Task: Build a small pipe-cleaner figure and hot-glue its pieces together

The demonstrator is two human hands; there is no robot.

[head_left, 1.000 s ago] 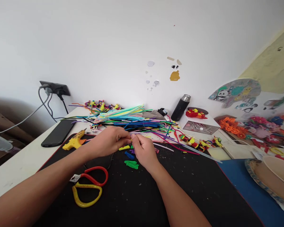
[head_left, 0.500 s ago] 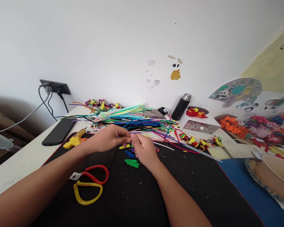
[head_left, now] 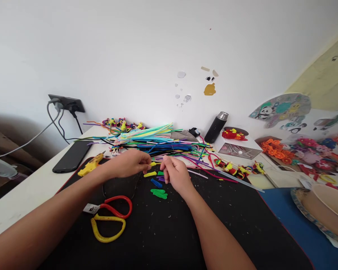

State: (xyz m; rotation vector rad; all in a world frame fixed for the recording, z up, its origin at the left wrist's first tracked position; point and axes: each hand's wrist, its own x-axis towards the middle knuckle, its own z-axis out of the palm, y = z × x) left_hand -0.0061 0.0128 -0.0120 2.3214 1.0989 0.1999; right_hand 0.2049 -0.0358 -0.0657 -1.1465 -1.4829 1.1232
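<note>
My left hand (head_left: pixel 135 164) is closed in a pinch above the black mat (head_left: pixel 169 240). A short yellow pipe cleaner piece (head_left: pixel 153 164) shows at its fingertips. Just right of it, my right hand (head_left: pixel 175 173) has its thumb and fingers pressed together; whatever lies in them is hidden. A small gap separates the two hands. Beneath them on the mat are another yellow piece (head_left: pixel 150 174), a folded blue piece (head_left: pixel 156 183), a purple piece (head_left: pixel 160 179) partly covered by my right hand, and green folded pieces (head_left: pixel 159 194).
Scissors (head_left: pixel 109 228) with red and yellow handles lie front left, near a yellow glue gun (head_left: pixel 90 167) and a phone (head_left: pixel 71 156). Behind the hands spreads a pile of pipe cleaners (head_left: pixel 154 135). A black flask (head_left: pixel 216 127) and small figures (head_left: pixel 239 168) stand right.
My hands have moved apart from touching fingertips to a small gap, and the yellow piece now shows between them. The view has shifted slightly.
</note>
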